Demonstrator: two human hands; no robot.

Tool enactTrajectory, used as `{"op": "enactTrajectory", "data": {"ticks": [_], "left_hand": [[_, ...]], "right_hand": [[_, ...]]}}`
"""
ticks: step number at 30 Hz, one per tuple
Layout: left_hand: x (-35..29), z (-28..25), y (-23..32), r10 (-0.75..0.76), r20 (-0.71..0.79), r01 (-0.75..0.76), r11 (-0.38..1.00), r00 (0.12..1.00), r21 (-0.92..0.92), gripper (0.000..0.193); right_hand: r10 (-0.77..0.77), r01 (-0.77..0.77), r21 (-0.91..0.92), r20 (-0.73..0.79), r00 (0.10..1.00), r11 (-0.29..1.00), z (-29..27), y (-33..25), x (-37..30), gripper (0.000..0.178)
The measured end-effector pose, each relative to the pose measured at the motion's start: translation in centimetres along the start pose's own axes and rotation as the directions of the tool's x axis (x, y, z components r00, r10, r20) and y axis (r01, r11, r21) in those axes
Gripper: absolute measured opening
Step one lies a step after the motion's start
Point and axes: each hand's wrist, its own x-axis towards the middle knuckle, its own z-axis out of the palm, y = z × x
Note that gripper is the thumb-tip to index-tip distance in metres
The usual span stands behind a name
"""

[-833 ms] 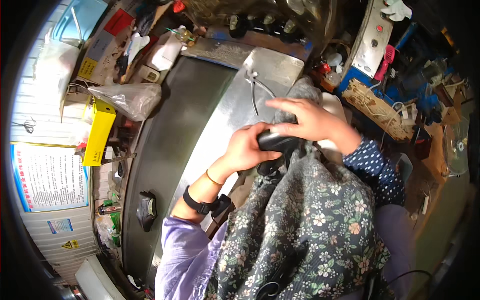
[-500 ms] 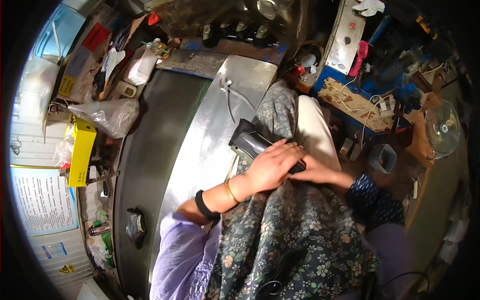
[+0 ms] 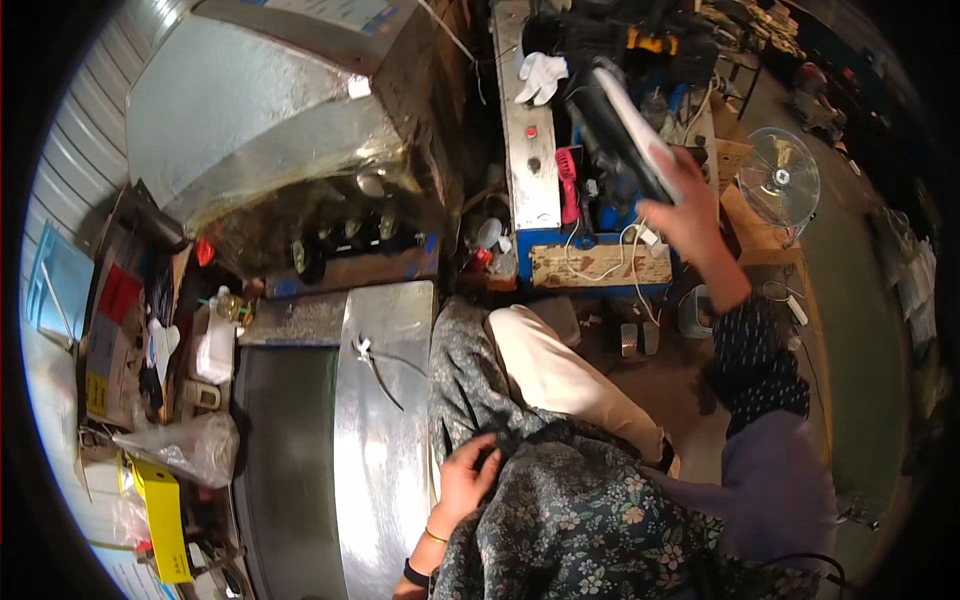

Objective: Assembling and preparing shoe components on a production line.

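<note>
My right hand is stretched out to the upper right, its fingers closed on the end of a shoe. The shoe is black with a long white strip along it, held up tilted in front of the blue machine and blurred by motion. My left hand lies low at my lap against the dark floral apron. Its thumb and fingers are loosely bent and apart, with nothing seen in them. Beside it lies a bare metal sheet with a grey cable tie on it.
A dark conveyor belt runs at left toward a metal hood, with several dark shoes under its opening. The blue machine carries a control panel, white glove and pink handheld fan. A round fan stands at right.
Both hands were together on a black shoe over my lap. The right hand has carried a shoe up and right; the left has let go and dropped lower. The view has turned right.
</note>
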Motion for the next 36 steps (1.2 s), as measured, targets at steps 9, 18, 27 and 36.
{"op": "enactTrajectory", "data": {"ticks": [9, 18, 27, 36], "left_hand": [[1.1, 0.2, -0.8, -0.021, 0.151, 0.019, 1.000, 0.988, 0.011, 0.025], [1.6, 1.2, -2.4, -0.105, 0.137, 0.113, 0.992, 0.985, -0.050, 0.023], [1.4, 2.1, -3.3, -0.134, 0.090, 0.149, 0.972, 0.987, -0.180, 0.022], [2.5, 1.5, -1.1, -0.133, 0.098, 0.148, 0.977, 0.986, -0.156, 0.023]], "right_hand": [[0.140, -0.195, -0.408, -0.163, 0.977, 0.892, -4.0, 7.4, 10.2, 0.068], [0.278, -0.230, -0.432, 0.051, 0.959, 0.872, -4.0, 8.5, 12.6, 0.071], [0.102, -0.129, -0.582, -0.079, 0.992, 0.803, -0.6, 8.4, 8.9, 0.072], [0.179, -0.181, -0.446, -0.047, 0.983, 0.877, -1.2, 8.9, 11.7, 0.069]]}}
